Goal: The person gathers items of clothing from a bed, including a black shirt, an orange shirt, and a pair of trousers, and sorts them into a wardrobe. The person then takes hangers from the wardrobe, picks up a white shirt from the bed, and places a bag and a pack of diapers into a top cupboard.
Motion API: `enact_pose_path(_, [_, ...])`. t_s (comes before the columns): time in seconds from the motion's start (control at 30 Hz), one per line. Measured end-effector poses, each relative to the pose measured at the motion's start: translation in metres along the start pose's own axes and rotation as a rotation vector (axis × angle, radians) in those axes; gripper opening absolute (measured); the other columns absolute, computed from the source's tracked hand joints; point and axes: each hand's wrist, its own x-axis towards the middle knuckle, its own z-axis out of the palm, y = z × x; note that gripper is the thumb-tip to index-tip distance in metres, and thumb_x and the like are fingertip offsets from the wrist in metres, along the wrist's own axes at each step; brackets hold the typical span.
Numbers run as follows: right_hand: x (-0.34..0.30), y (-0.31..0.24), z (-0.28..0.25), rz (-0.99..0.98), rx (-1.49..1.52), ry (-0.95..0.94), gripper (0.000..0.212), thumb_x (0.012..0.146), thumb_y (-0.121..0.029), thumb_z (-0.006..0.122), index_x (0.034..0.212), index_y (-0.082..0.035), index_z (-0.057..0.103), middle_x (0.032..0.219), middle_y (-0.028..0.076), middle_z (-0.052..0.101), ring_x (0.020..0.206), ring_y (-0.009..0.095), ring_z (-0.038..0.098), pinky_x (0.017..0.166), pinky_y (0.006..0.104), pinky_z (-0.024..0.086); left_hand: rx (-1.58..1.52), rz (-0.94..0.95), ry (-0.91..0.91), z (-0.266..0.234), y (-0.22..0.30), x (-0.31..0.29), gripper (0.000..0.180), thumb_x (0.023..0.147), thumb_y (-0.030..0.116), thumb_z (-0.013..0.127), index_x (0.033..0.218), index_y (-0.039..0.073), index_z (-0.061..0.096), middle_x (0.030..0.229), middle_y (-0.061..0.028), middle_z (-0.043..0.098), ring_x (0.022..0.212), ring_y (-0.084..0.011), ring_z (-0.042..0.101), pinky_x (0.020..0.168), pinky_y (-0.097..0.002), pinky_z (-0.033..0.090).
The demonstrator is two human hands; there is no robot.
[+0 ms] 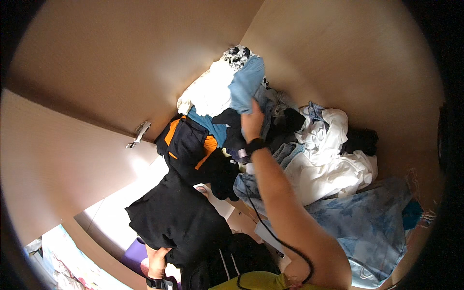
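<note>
My right hand [252, 123] reaches deep into a heap of clothes inside a wooden wardrobe, its fingers closed on a light blue garment [247, 82]. Next to that garment lies a bright white one [210, 89], with a black-and-white patterned piece [237, 57] behind it. At the lower left, my left hand [157, 258] grips a black garment [176, 212] that spreads out in front of me; part of the fingers is under the cloth. Just below the right hand are dark clothes, and a black-and-orange garment [186, 137] sits to its left.
Crumpled white clothes [324, 166] and a blue patterned cloth [367, 227] fill the right side. A wardrobe door [72, 164] with a metal hinge [139, 134] stands at the left. Low at the left are a purple object [135, 256] and a floral cloth [67, 261]. A black cable runs along my right arm.
</note>
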Motion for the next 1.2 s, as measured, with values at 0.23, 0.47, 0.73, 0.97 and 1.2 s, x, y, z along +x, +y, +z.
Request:
enact_pose_path(0.23, [0.072,0.026,-0.131,-0.142,0.251,0.239,0.026,0.068,-0.009,0.069,0.089,0.004,0.060,0.084,0.006,0.062,0.076,0.018,0.054,0.073,0.0314,0.043,-0.034,0.021,-0.040,-0.014,0.005,0.007,0.071,0.061,-0.004,0.064,0.128,-0.001,0.040,0.123,-0.0087,0.052,0.110,-0.0219,0.052,0.097,-0.0318,0.037])
enact_pose_path(0.47, [0.080,-0.064,-0.202,-0.180,0.166,0.288,0.023,0.072,-0.010,0.067,0.089,0.004,0.061,0.081,0.009,0.065,0.074,0.015,0.057,0.071,0.0309,0.045,0.064,0.043,-0.129,-0.019,0.010,0.017,0.069,0.060,-0.004,0.061,0.127,-0.001,0.041,0.120,-0.0082,0.054,0.108,-0.0213,0.052,0.096,-0.0309,0.038])
enact_pose_path(0.73, [0.072,-0.139,-0.096,-0.403,0.222,0.301,0.035,0.079,-0.017,0.062,0.109,0.000,0.057,0.099,0.021,0.063,0.089,0.030,0.062,0.078,0.0379,0.047,0.018,0.107,-0.010,-0.013,0.012,0.008,0.060,0.061,-0.004,0.062,0.120,-0.002,0.049,0.111,-0.0066,0.059,0.100,-0.0188,0.056,0.091,-0.0296,0.041])
enact_pose_path(0.97, [0.083,-0.064,-0.002,-0.314,-0.428,-0.621,0.066,0.082,-0.043,0.062,0.129,0.000,0.043,0.121,0.019,0.053,0.108,0.029,0.053,0.095,0.0370,0.040,0.174,0.126,-0.078,0.001,0.033,0.009,0.057,0.061,-0.003,0.065,0.116,-0.001,0.051,0.108,-0.0052,0.060,0.097,-0.0171,0.057,0.088,-0.0288,0.042])
enact_pose_path(1.2, [-0.045,-0.013,-0.077,0.039,0.445,-1.268,0.071,0.078,-0.036,0.068,0.134,-0.003,0.038,0.128,0.015,0.049,0.114,0.026,0.050,0.098,0.0391,0.038,0.399,0.172,-0.432,0.041,0.085,0.034,0.065,0.054,-0.003,0.071,0.116,-0.001,0.051,0.109,-0.0052,0.060,0.098,-0.0174,0.057,0.090,-0.0294,0.042])
